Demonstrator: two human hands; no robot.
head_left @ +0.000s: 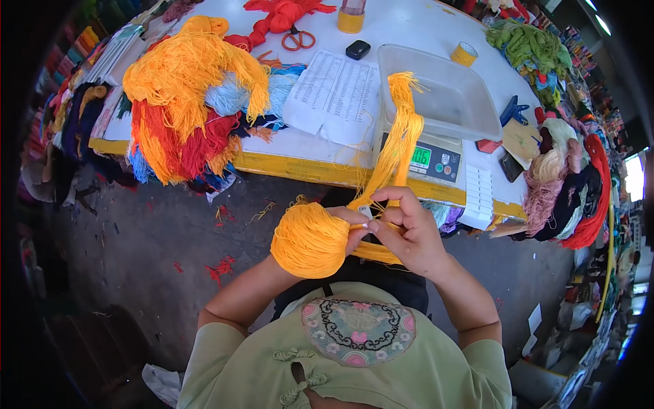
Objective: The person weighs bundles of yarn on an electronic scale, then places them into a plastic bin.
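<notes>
1. White table (436, 24), yellow-edged; dark floor (157, 238) below, strewn with red yarn scraps (219, 268).
2. Printed sheet (334, 92), rows too small to read; scale (443, 165), its green display partly covered by strands.
3. Translucent tray (470, 102), yellow strand ends across its near wall.
4. Yellow yarn (310, 238), bunched at the left hand (349, 216), before the torso. Left thumb and fingers clamped on strands; right hand (412, 238), thumb and forefinger pinching beside them.
</notes>
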